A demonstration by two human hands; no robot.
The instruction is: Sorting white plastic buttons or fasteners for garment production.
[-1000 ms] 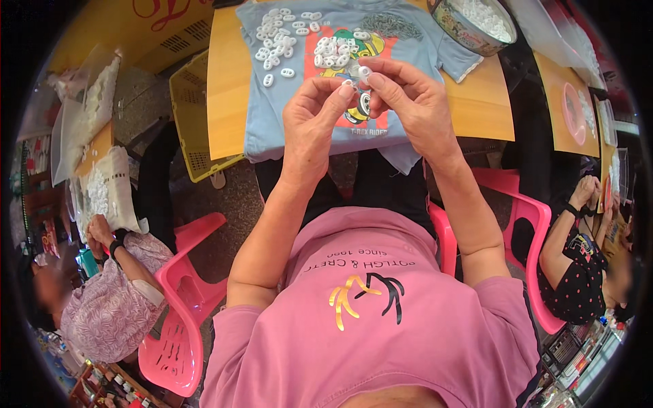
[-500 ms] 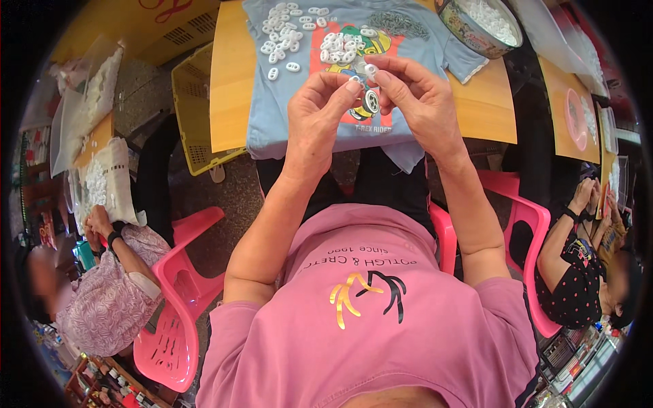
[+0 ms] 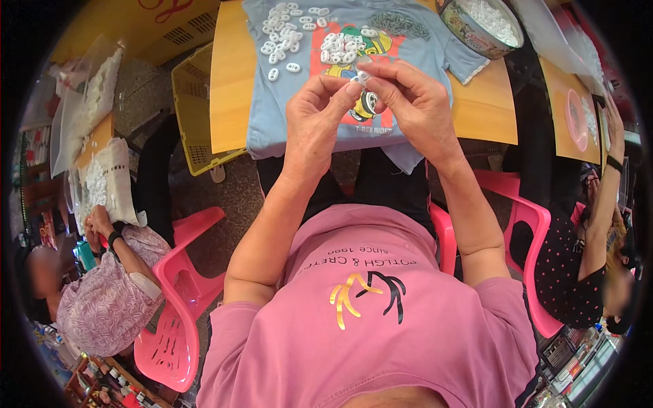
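Observation:
Above the near part of a blue T-shirt [image 3: 279, 115] spread on the table, my two hands meet at the fingertips. My left hand [image 3: 316, 109] pinches a small white plastic piece [image 3: 356, 79], partly hidden by the fingers. Against it, my right hand [image 3: 415, 102] pinches another small white oval piece [image 3: 363, 75] with holes. Just beyond my fingers lies a heap of white oval two-holed pieces [image 3: 340, 47]. More loose white ovals [image 3: 281, 34] are scattered to the left, and a pile of small dark grey-green metal parts [image 3: 400, 26] sits farther back.
A round tin [image 3: 457, 30] full of white pieces stands at the back right. Left of the wooden table [image 3: 230, 102] is a yellow plastic crate [image 3: 192, 115]. Co-workers sit on both sides, near pink chairs [image 3: 170, 340]. A pink basket [image 3: 576, 121] rests on the right-hand table.
My right hand has moved slightly left, bringing its white piece against the one in my left hand. The co-worker on the right has stretched an arm forward.

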